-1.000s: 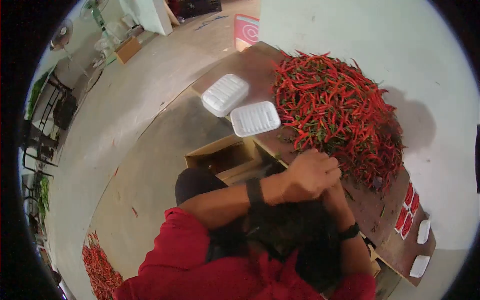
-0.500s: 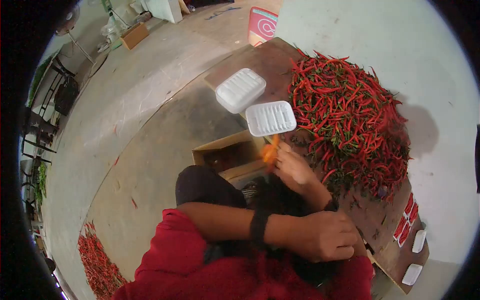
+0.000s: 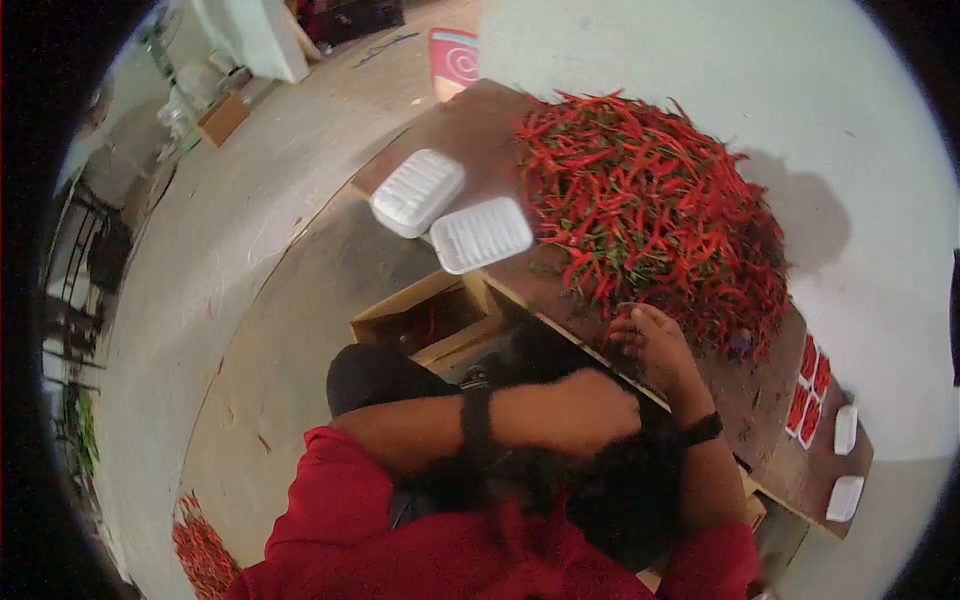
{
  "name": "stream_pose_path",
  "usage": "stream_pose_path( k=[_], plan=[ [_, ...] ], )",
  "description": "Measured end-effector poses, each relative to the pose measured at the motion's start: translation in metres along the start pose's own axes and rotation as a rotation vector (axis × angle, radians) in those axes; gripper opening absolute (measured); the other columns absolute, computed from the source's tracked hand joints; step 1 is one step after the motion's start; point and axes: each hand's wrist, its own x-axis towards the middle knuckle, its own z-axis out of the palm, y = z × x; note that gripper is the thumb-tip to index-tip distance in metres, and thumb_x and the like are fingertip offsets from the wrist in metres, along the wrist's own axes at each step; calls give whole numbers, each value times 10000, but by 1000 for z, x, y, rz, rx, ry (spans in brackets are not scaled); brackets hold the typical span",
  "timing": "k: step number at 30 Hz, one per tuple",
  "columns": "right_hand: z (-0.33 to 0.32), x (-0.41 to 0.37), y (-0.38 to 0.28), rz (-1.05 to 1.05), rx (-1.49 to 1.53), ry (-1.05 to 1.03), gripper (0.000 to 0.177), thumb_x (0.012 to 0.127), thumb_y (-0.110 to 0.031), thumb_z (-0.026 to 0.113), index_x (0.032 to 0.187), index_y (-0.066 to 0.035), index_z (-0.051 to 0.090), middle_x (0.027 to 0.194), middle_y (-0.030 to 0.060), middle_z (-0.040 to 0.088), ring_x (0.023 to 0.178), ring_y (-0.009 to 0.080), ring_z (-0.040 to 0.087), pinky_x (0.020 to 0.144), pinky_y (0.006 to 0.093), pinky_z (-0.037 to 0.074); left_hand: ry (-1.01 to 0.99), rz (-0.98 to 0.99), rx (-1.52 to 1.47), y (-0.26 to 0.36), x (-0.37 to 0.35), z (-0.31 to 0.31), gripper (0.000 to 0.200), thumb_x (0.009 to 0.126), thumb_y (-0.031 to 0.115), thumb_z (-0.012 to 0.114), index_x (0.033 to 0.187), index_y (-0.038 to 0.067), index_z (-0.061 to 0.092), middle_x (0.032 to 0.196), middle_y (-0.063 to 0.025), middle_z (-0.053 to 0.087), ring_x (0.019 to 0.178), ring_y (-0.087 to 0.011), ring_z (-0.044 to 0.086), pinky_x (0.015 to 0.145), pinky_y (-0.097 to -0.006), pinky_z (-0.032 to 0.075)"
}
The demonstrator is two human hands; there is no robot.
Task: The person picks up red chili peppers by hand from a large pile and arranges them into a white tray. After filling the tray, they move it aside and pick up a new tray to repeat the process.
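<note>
My right hand (image 3: 650,345) is at the near edge of a big heap of red chili peppers (image 3: 650,200). Its fingers are half curled and apart from the thumb, with a bit of red beside the fingertips. My left hand (image 3: 590,410) is blurred over my lap, back side up. Its fingers are curled under, so whatever they hold is hidden. Red and green bits, perhaps chilies, show dimly on the dark lap below it. Two white foam trays (image 3: 482,235) lie on the table's left part, one a taller stack.
A cardboard box (image 3: 430,325) stands open below the brown table (image 3: 720,410). Filled chili trays (image 3: 808,390) and two white trays (image 3: 845,497) lie at the right end. More chilies (image 3: 200,550) are on the floor at lower left. A pale wall backs the table.
My right hand has moved from above the box, where it held something orange, to the heap; the orange thing is out of sight. My left hand has shifted left, off my right forearm.
</note>
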Motion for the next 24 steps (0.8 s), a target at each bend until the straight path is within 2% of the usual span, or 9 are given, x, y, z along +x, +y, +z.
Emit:
stream_pose_path(
  k=[1, 3, 5, 6, 7, 11, 14, 20, 24],
  plan=[
    [-8, -6, 2, -6, 18, 20, 351, 934, -262, 518, 1202, -36, 501, 993, 87, 629, 880, 160, 609, 768, 279, 459, -96, -151, 34, -3, 5, -15, 174, 708, 160, 570, 794, 13, 606, 772, -190, 600, 729, -367, 614, 606, -473, 498],
    [-23, -16, 6, -40, 10, 4, 333, 935, -263, 518, 1175, -33, 517, 953, 70, 633, 830, 150, 608, 717, 273, 468, 399, -211, 54, -39, -3, -6, 120, 703, 131, 565, 678, 38, 638, 740, -193, 610, 692, -378, 612, 598, -472, 493],
    [-33, -25, 10, -47, 42, 41, 324, 937, -265, 514, 1161, -31, 526, 940, 70, 634, 819, 152, 612, 695, 268, 470, 381, -419, 474, -70, -11, -22, 131, 726, 176, 587, 778, 61, 621, 780, -146, 581, 733, -344, 582, 607, -459, 474],
    [-38, -30, 12, -45, 56, 56, 316, 940, -267, 510, 1147, -30, 534, 927, 70, 636, 808, 153, 616, 672, 262, 472, 549, -606, 377, -96, -13, -19, 161, 724, 179, 597, 831, 59, 598, 776, -139, 578, 737, -333, 573, 598, -456, 465],
    [-45, -34, 12, -49, 75, 79, 316, 940, -267, 510, 1147, -30, 534, 927, 70, 636, 808, 153, 616, 672, 262, 472, 670, -531, 599, -111, -21, -26, 136, 741, 183, 596, 762, 50, 617, 730, -109, 588, 699, -296, 601, 541, -411, 477],
    [-66, -54, 5, -148, 13, 107, 330, 932, -276, 519, 1115, -4, 558, 911, 81, 643, 783, 152, 620, 668, 278, 488, 480, -937, 693, -142, -42, -29, 183, 727, 232, 627, 782, 58, 626, 836, -122, 617, 770, -312, 619, 631, -416, 503],
    [-83, -64, 10, -196, 73, 141, 351, 915, -293, 541, 1097, 6, 576, 896, 75, 645, 771, 149, 618, 673, 289, 497, 388, -1016, 623, -154, -39, -22, 184, 705, 216, 641, 790, 55, 619, 872, -139, 625, 799, -324, 634, 668, -422, 511],
    [-98, -98, 5, -171, 7, 221, 312, 945, -279, 493, 1126, -33, 556, 882, 58, 641, 771, 107, 614, 640, 244, 470, 304, -990, 707, -154, -21, -19, 171, 718, 168, 618, 835, 45, 612, 869, -147, 629, 793, -335, 640, 677, -439, 513],
    [-111, -111, 16, -193, 4, 262, 303, 944, -278, 495, 1123, -40, 548, 869, 46, 634, 740, 99, 607, 632, 239, 470, 415, -930, 773, -147, -6, -29, 133, 733, 146, 613, 824, 49, 605, 856, -141, 635, 803, -343, 640, 672, -429, 517]
  ],
)
